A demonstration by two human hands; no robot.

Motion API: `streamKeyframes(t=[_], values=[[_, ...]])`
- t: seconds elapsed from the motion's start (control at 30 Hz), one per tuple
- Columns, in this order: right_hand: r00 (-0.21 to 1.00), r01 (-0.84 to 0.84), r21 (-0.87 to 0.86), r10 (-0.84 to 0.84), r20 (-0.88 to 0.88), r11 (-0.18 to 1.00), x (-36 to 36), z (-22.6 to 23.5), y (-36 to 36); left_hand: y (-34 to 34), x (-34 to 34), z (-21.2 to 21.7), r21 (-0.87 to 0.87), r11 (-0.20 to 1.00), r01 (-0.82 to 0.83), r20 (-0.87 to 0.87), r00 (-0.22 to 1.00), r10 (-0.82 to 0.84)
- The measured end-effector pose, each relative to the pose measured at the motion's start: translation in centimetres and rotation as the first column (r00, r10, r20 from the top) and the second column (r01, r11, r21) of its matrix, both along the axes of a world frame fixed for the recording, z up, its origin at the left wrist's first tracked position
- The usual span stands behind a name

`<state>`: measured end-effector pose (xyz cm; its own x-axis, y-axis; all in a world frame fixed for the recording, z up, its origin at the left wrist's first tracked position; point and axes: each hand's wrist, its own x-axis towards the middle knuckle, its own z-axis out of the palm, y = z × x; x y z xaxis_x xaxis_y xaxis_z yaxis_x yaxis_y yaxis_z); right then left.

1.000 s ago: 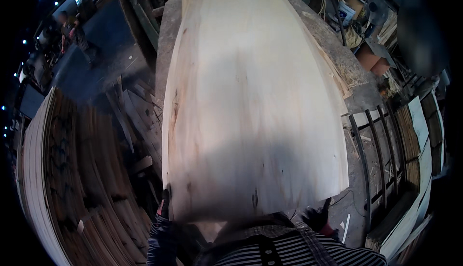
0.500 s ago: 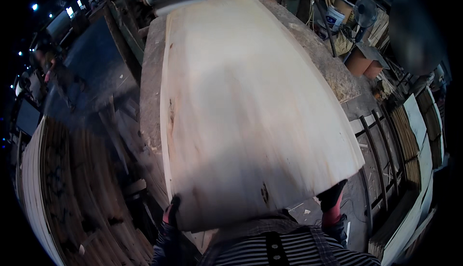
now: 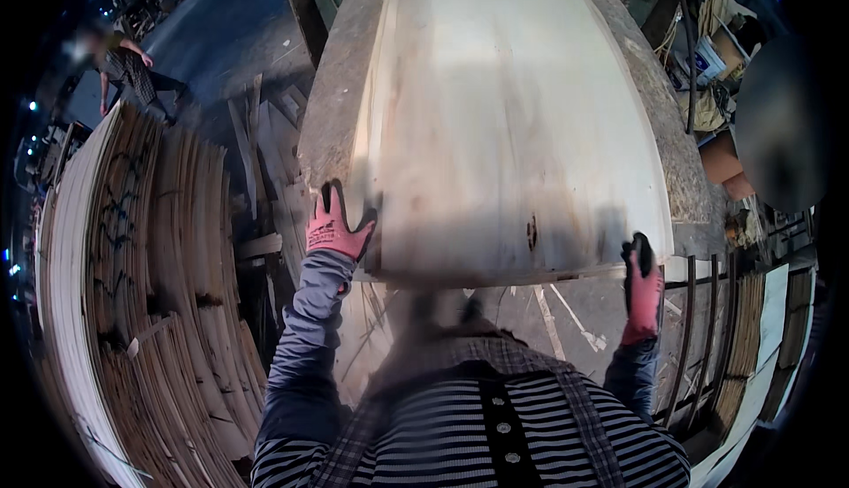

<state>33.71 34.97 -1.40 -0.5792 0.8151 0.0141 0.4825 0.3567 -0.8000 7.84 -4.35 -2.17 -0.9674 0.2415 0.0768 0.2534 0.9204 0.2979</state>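
Observation:
A large pale wood veneer sheet (image 3: 495,134) lies lengthwise on the worn board table (image 3: 340,108), its near edge toward me. My left hand (image 3: 340,230), in a pink and black glove, is at the sheet's near left corner, with fingers spread and thumb apart. Beside the near right corner, my right hand (image 3: 644,289) has its dark fingertips raised, slightly parted and not wrapped round the edge. Neither hand grips anything that I can see.
Tall stacks of veneer sheets (image 3: 168,249) stand at the left. At the right are a dark metal rack (image 3: 699,329) and more stacked sheets (image 3: 747,329). A cardboard box (image 3: 721,156) sits farther back. Another person (image 3: 137,72) is at the far left. Wood scraps litter the floor.
Both hands have come off the sheet's near corners, which they held before. The near end now rests lower, over the table. My view has shifted down, so the metal roller is out of sight.

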Motion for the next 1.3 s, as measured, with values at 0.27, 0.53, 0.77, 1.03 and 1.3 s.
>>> streamKeyframes(t=[0.27, 0.53, 0.77, 1.03, 1.3], values=[[0.873, -0.474, 0.332, 0.485, 0.058, 0.815, -5.6, -0.2, -13.4, 0.8, 1.2, -7.9, 0.020, 0.971, 0.240, -0.011, 0.971, -0.239], [0.813, -0.571, 0.370, 0.568, 0.129, 0.733, -7.5, 0.2, -17.8, 1.7, 0.8, -1.0, 0.088, 0.926, 0.368, 0.092, 0.922, -0.375], [0.880, -0.404, 0.770, 0.441, 0.178, 0.495, -6.2, -2.9, -13.2, 3.9, 2.7, 8.4, 0.991, 0.132, 0.027, 0.086, 0.628, -0.773], [0.948, -0.281, 0.771, 0.291, 0.130, 0.571, -10.1, 5.8, -8.5, 2.8, 1.9, -2.0, 0.351, 0.874, 0.336, 0.048, 0.926, -0.375], [0.889, -0.439, 0.673, 0.395, 0.231, 0.595, -19.8, 0.8, -2.8, 6.5, 1.0, -0.1, 0.230, 0.968, 0.096, 0.367, 0.913, -0.177]])
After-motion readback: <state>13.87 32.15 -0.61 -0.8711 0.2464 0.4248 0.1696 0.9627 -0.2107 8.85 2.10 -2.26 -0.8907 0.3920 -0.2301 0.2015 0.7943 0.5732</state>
